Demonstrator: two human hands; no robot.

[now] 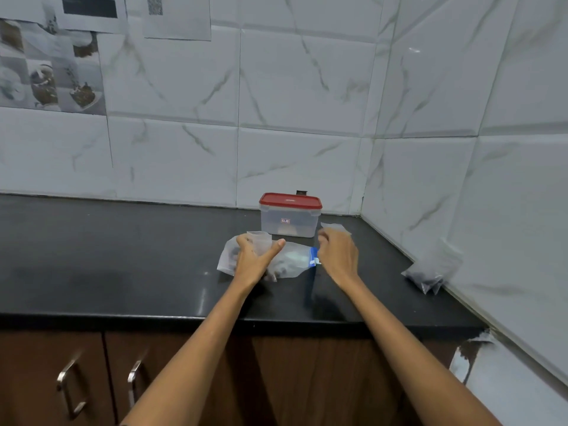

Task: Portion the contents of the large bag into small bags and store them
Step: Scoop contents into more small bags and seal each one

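Looking at the middle of the frame, we find the large bag lying flat on the dark counter, its blue zip end toward the right. Our left hand presses on it with the grip curled around a small bag; our right hand has its grip pinched on another small bag. We judge all of this film light, limp and slippery, so the large bag is best held at its stiffer zip strip, the small ones at their open rims. Just behind stands a red-lidded container, lid on. At the right edge, a filled bag leans on the tiled wall.
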